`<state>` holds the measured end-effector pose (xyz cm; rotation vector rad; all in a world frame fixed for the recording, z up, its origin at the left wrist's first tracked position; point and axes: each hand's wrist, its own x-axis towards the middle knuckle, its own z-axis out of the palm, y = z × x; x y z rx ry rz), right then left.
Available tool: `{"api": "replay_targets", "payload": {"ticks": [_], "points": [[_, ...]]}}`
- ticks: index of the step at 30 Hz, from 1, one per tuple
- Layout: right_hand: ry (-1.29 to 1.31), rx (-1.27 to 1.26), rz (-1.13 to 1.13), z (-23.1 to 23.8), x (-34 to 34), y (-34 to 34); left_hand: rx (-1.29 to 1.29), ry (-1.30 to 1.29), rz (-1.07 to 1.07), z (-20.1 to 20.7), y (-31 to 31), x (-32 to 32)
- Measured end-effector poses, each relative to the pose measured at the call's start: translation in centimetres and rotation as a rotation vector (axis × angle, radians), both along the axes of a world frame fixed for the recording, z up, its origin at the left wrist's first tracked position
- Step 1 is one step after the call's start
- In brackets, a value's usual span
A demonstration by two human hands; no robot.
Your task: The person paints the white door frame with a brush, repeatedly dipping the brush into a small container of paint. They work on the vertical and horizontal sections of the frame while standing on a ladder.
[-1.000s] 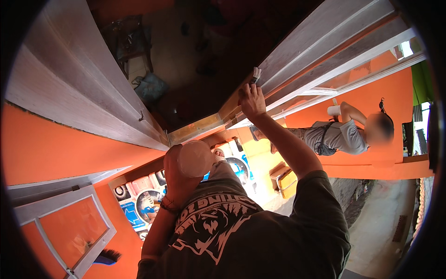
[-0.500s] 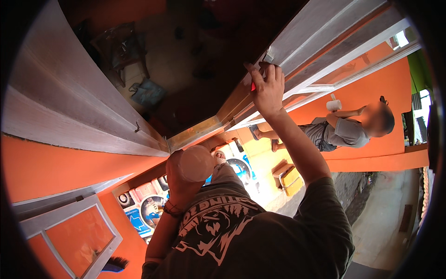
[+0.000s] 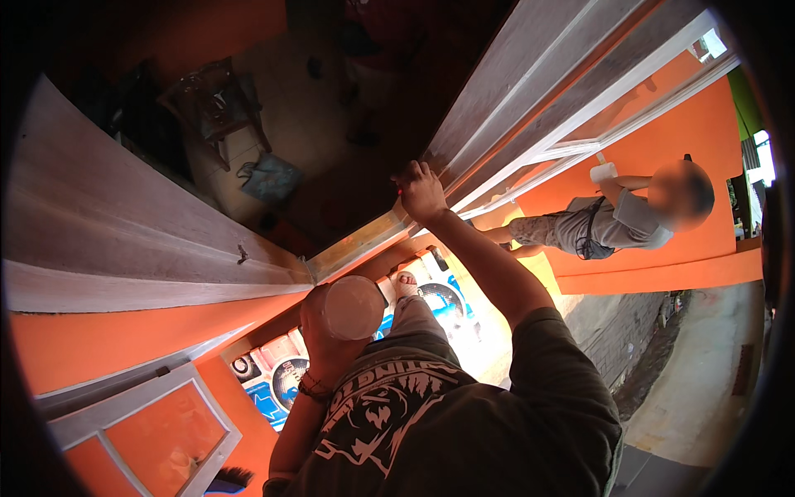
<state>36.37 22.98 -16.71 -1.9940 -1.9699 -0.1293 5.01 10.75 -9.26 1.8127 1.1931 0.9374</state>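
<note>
My left hand [image 3: 325,348] is closed around a round, pale plastic tub [image 3: 354,306], held in front of my shirt with its whitish round face toward me. My right arm reaches up and forward to the door frame [image 3: 505,99], painted greyish white with a brown strip. At the frame's inner edge, my right hand [image 3: 425,195] grips a paintbrush, of which only a bit of red handle [image 3: 400,191] shows. The bristles are hidden in the dark behind my fingers. Below that hand, the frame's lower part is browner and looks unpainted.
Left of the doorway stands another whitish frame side [image 3: 166,211]. A wooden sill [image 3: 356,246] crosses between them. Inside the dark room are a chair [image 3: 217,108] and a bag [image 3: 272,177]. A person [image 3: 613,219] stands at right, holding a white cup [image 3: 604,172]. A printed sheet [image 3: 286,381] covers the floor.
My right hand has moved down and left along the door frame with the paintbrush. My left hand still holds the tub. The whole view has shifted slightly.
</note>
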Motion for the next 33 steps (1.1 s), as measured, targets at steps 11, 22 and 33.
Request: {"api": "replay_targets", "payload": {"ticks": [11, 22, 33], "points": [[-0.267, 0.398, -0.107, 9.9, -1.5, -1.3, -0.057, -0.036, -0.022, -0.7, -0.1, 0.0], [-0.122, 0.078, -0.109, -0.3, -0.6, -1.8, -0.004, 0.076, -0.030, 1.0, 0.8, -1.0], [-0.285, 0.345, -0.108, 5.6, -0.1, -4.7, -0.043, -0.013, -0.077, -0.8, 0.5, -0.4]]}}
